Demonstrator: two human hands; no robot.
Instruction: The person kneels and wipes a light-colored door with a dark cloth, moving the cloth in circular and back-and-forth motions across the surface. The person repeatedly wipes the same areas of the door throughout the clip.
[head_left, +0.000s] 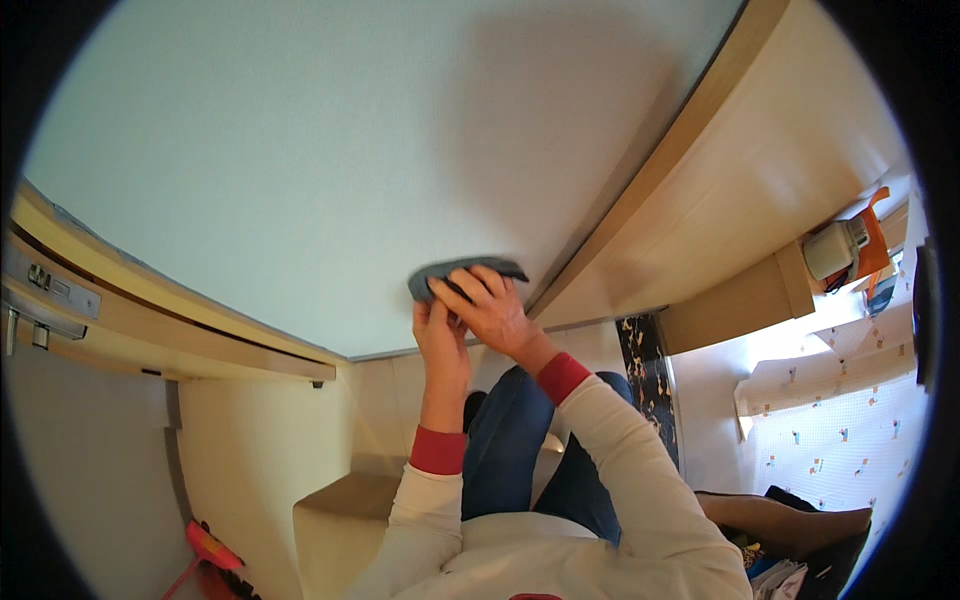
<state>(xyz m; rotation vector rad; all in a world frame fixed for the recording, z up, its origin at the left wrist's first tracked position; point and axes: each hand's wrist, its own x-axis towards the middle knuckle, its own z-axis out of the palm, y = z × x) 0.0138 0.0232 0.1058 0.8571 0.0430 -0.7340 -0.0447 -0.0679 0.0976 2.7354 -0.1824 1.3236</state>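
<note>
A dark grey folded cloth or pad (450, 271), blurred at its edges, is held in front of a pale textured wall panel (247, 165). My right hand (491, 304) grips it from the right, its fingers bent over the near side. Just below and to the left, my left hand (441, 326) has its fingertips at the cloth's lower edge, pinching it. Whether the cloth presses flat on the panel is not plain. Both hands are close together, near the panel's lower corner.
A wooden frame (667, 165) borders the panel on the right. At left is a door edge with a metal latch plate (60, 289). A beige stool (345, 510), a pink broom head (214, 546), a dark marbled threshold (651, 382) and a patterned curtain (832, 427) surround me.
</note>
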